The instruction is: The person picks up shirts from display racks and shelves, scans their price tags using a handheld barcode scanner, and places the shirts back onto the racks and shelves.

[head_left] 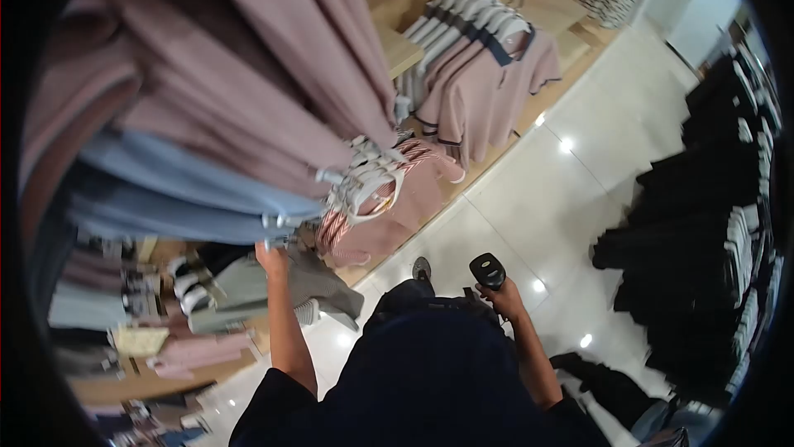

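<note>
We see a black, rounded handheld scanner point(488, 270) held in the right hand point(503, 298), out in front of the body and above the pale, glossy tiled floor point(529, 186). The right fingers are wrapped around its handle, with the broad head pointing away from us. The left hand point(271, 255) is raised to the lower edge of a row of hanging blue fabric garments point(190, 191), just by some small whitish clips or tags point(285, 222); we cannot tell whether its fingers pinch anything there. Larger dusty-pink fabric garments point(248, 58) hang beside the blue ones, blurred and close to us.

Beyond the left hand, we make out a pink top with red-and-white striped trim point(418, 186), and farther along, pink short-sleeved shirts with navy collars point(500, 100) on a rail. Near the left forearm, grey-green garments point(248, 286) hang lower down. Across the floor on our right stand dense rows of black garments point(678, 232). Below us, a grey shoe point(422, 267) shows past the dark navy clothing point(430, 372) of the wearer.
</note>
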A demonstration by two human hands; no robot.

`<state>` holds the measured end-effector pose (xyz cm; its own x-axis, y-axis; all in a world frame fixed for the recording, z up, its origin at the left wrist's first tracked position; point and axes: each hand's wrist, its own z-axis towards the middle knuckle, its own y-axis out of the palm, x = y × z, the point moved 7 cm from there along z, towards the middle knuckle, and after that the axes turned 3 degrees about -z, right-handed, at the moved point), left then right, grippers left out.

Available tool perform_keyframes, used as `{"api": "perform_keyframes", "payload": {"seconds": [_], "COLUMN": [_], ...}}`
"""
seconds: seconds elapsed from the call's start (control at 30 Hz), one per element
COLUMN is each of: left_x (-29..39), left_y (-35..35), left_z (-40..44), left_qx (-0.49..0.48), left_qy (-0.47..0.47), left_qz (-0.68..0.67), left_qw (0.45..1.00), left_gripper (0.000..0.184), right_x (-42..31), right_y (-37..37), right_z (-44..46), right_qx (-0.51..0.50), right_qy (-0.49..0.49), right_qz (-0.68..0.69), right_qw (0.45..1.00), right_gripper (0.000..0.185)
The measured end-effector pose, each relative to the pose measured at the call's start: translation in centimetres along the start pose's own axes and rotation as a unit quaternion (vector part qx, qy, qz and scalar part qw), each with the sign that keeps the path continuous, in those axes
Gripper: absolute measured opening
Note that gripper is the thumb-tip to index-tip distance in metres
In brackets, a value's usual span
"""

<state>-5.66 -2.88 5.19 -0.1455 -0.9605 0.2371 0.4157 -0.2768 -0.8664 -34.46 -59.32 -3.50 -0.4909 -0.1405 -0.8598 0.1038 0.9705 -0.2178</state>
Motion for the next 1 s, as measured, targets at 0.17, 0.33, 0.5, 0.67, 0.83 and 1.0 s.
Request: {"api": "perform_keyframes", "payload": {"seconds": [0.17,0.33,0.5,0.67,0.83,1.0], "left_x": [-4.3,-7.6,-9.1,-8.5,-5.3,-1.3], "left_y": [8.7,12.0,13.4,14.0,13.3,10.3], "left_z": [5.6,5.7,4.2,3.2,2.8,-4.3], "left_qx": [-0.110,-0.196,-0.199,-0.175,-0.084,0.057], "left_qy": [0.117,-0.035,-0.131,-0.222,-0.323,-0.347], "left_qz": [0.038,0.063,0.071,0.093,0.107,0.092], "left_qw": [0.986,0.978,0.969,0.955,0.937,0.932], "left_gripper": [0.040,0.038,0.036,0.035,0.033,0.032], "right_x": [0.0,-0.5,0.3,3.0,4.0,9.2], "right_y": [1.4,2.0,-0.2,-3.7,-10.2,-19.1], "right_z": [-0.5,-2.5,-3.7,-2.2,0.5,4.3], "right_qx": [0.094,0.183,0.288,0.253,0.222,0.185], "right_qy": [0.055,0.116,0.096,0.117,0.099,0.082], "right_qz": [0.098,0.108,0.082,0.113,0.075,0.040], "right_qw": [0.989,0.970,0.949,0.954,0.967,0.979], "right_gripper": [0.028,0.036,0.037,0.028,0.034,0.044]}}
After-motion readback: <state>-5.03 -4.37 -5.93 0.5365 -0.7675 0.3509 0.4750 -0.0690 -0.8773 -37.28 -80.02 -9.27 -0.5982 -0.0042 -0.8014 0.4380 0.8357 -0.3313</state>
